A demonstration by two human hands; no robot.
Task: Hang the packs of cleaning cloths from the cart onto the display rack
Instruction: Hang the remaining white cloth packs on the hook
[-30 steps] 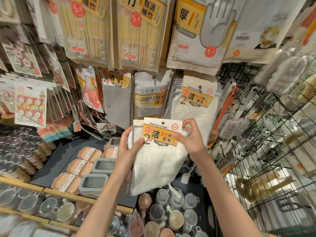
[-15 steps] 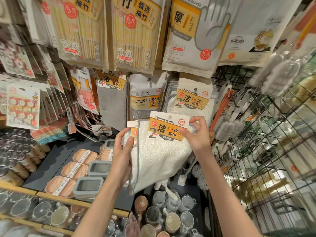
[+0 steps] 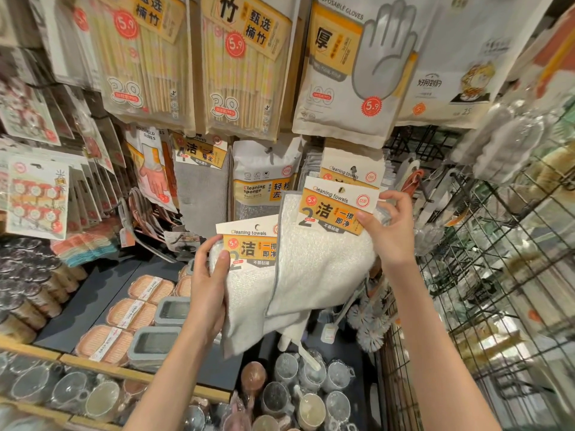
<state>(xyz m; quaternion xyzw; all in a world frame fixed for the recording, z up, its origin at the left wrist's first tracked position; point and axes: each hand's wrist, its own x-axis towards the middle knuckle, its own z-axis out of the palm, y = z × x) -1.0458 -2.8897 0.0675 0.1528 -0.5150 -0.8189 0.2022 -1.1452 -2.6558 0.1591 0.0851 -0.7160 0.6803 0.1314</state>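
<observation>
Fingers [image 3: 378, 223] of each hand pinch a white cleaning-cloth pack [image 3: 323, 259]; orange header cards.

The white cloth pack with an orange-and-white card header [image 3: 337, 209] in the right hand [image 3: 393, 231] reads "Cleaning towels", with "5.9" in a red circle, a large "2" and "洁 一擦即净". The second white cloth pack [image 3: 249, 244], in the left hand [image 3: 208, 293], carries the same "Cleaning towels", "5.9" and "洁". On the rack, a white pouch [image 3: 264, 185] reads "Cleaning sponge". A cream bag with a grey hand print [image 3: 357, 66] reads "DISPOSABLE GLOVES", "厚", "100" and "5.9". Two clear packs of bamboo sticks [image 3: 245, 66] show "竹", "甄选楠竹", "5.9" and "38". A pack with a pink glove [image 3: 152, 169] reads "HOUSEHOLD GLOVES".
</observation>
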